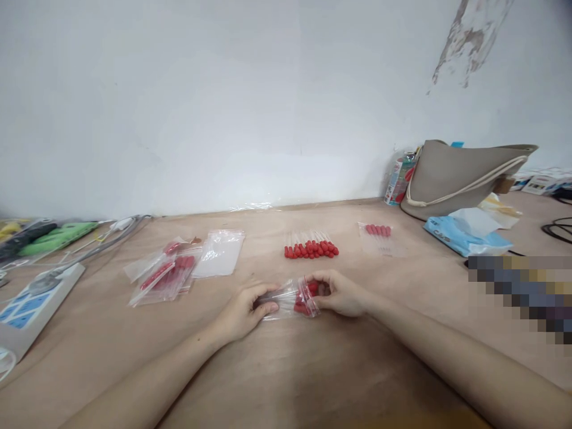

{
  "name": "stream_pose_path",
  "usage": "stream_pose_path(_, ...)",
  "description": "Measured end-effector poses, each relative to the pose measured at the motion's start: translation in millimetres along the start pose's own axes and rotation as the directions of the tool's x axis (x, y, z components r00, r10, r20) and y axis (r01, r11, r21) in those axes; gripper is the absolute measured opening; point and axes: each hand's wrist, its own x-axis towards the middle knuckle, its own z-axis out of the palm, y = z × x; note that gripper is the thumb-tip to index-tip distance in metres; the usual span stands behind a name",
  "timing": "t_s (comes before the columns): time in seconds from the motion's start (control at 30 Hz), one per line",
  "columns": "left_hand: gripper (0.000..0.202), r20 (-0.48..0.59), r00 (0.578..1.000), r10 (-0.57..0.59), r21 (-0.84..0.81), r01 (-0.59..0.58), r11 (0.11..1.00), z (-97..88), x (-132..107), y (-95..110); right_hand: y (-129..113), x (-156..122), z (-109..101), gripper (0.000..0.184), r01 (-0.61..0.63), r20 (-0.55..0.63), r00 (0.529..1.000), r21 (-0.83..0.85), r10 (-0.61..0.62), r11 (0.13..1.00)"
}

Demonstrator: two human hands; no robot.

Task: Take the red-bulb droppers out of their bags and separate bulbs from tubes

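Note:
Low over the table, a clear zip bag (286, 301) lies between my two hands, with red-tipped white sticks (300, 306) inside it. My left hand (248, 310) pinches the bag's left end between thumb and fingers. At the other end, my right hand (337, 293) grips the zip opening beside the red tips; its fingertips are partly hidden by the plastic. Just beyond the hands, a row of loose red-tipped sticks (311, 249) rests on the table, tips toward me.
Filled bags of red-tipped sticks (172, 274) lie left, beside flat zip bags (220, 253). Another filled bag (378, 238) sits right of the loose row. A power strip (42, 310) is at far left. A grey bag (465, 179), a bottle (395, 182) and blue tissues (465, 235) stand right.

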Motion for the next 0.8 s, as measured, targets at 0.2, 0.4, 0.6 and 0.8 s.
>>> stream_pose_path(0.2, 0.026, 0.014, 1.0, -0.01, 0.008, 0.01, 1.0, -0.6, 0.4, 0.6, -3.3, -2.6, -2.7, 0.019, -0.035, -0.014, 0.999, 0.031, 0.036, 0.999)
stream_pose_path(0.4, 0.03, 0.019, 0.999, -0.047, -0.024, 0.047, 0.999, -1.6, -0.9, -1.7, 1.3, -4.1, -13.0, 0.028, -0.158, -0.058, 0.984, 0.174, 0.17, 0.972)
stream_pose_path(0.6, 0.03, 0.061, 0.99, -0.129, -0.036, 0.131, 0.991, -14.4, -3.8, -9.7, -2.9, -5.8, -30.9, 0.027, -0.133, -0.179, 0.966, 0.283, 0.188, 0.95)
stream_pose_path(0.8, 0.033, 0.025, 0.988, -0.155, -0.037, 0.156, 0.987, -22.7, -1.4, -24.0, -25.1, 0.6, -72.8, 0.026, 0.068, -0.409, 0.911, 0.039, -0.046, 0.997)
